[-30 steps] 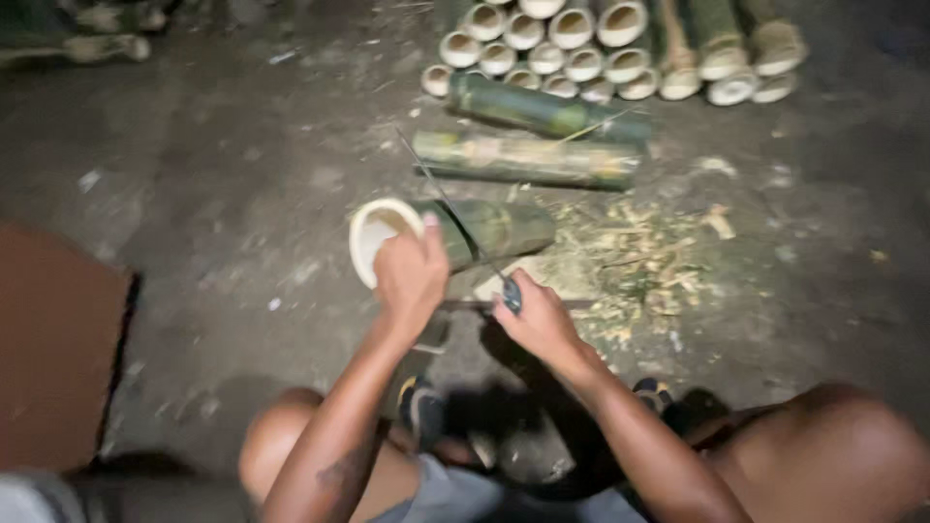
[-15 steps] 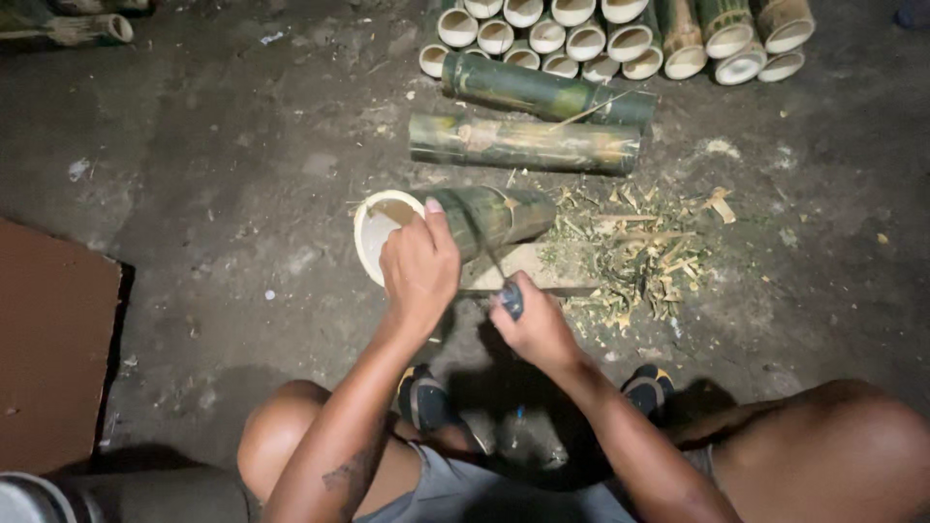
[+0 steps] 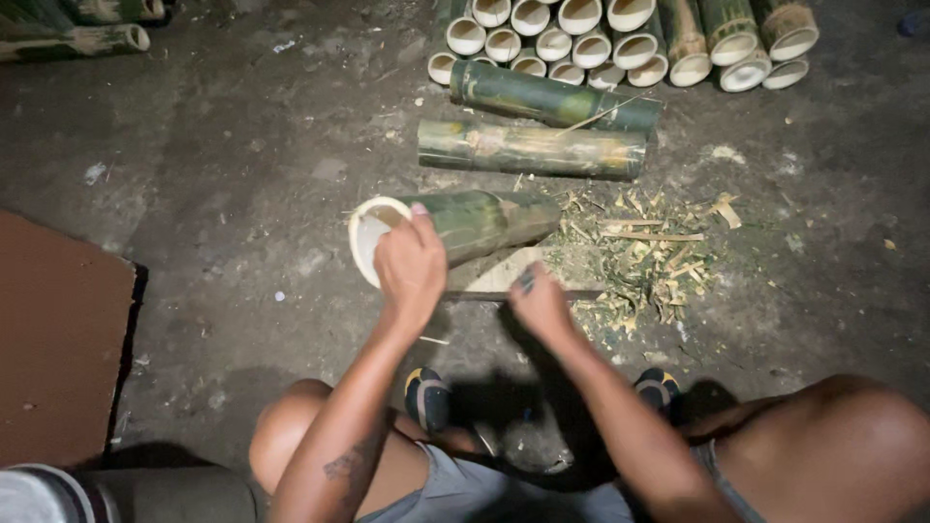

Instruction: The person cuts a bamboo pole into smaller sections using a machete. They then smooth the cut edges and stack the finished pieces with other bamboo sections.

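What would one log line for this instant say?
left hand: gripping open end of bamboo section | right hand: gripping a thin dark tool | shavings on floor

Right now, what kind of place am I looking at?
Likely a rough bamboo workshop: stacked bamboo tubes on a bare concrete floor, shavings beside the bamboo section under the left hand.

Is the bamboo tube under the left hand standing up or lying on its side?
Lying on its side: the bamboo tube stretches along the ground, its pale open end facing left under the left hand.
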